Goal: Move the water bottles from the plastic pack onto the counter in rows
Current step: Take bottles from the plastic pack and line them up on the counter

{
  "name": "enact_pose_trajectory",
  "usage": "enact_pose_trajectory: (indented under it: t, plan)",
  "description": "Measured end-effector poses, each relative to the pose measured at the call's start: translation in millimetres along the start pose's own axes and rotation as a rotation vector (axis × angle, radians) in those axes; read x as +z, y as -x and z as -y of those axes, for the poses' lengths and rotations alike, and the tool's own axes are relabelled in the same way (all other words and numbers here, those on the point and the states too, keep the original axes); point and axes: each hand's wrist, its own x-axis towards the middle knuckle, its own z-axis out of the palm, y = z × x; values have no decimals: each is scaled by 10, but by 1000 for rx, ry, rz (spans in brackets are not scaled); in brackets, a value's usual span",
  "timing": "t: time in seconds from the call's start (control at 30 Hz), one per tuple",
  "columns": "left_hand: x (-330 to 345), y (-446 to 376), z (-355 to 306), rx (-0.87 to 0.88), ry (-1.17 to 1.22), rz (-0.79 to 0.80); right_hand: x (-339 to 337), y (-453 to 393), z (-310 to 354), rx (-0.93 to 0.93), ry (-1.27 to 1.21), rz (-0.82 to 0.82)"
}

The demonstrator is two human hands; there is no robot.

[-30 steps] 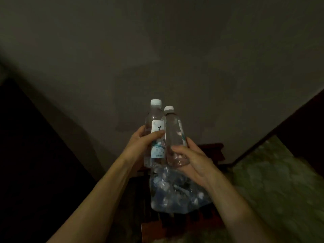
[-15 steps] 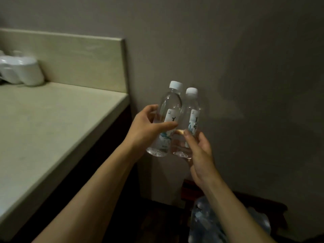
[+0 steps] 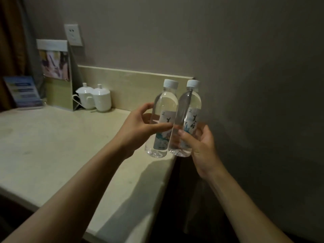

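Bottles are two: clear plastic w/ white ribbed caps, held upright, side by side and touching, above the right edge of the smooth beige stone counter (image 3: 52,146). Left hand (image 3: 138,128) grips the left water bottle (image 3: 164,118), fingers curled round its label. Right hand (image 3: 201,146) grips the right water bottle (image 3: 190,120) near the base. Two glossy white lidded ceramic cups (image 3: 95,99) stand by the backsplash.

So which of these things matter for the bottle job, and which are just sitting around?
Part of the job: left bottle in the left hand; right bottle in the right hand; counter.

Just lying about: two lidded white cups; brochure stand; blue card; wall socket.
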Motion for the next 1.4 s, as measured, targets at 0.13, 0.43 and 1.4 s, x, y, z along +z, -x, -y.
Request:
enact_pose_trajectory:
  t: [0.13, 0.43, 1.4]
  plan:
    - [-676, 12, 138, 14, -47, -59, 691, -85, -216, -23, 92, -58]
    - [-1643, -286, 575, -26, -7, -99, 1597, -488, -724, -55, 305, -71]
    - [-2330, -1881, 1490, 47, -22, -121, 2156, -2060, -1710, 19, 469, -366]
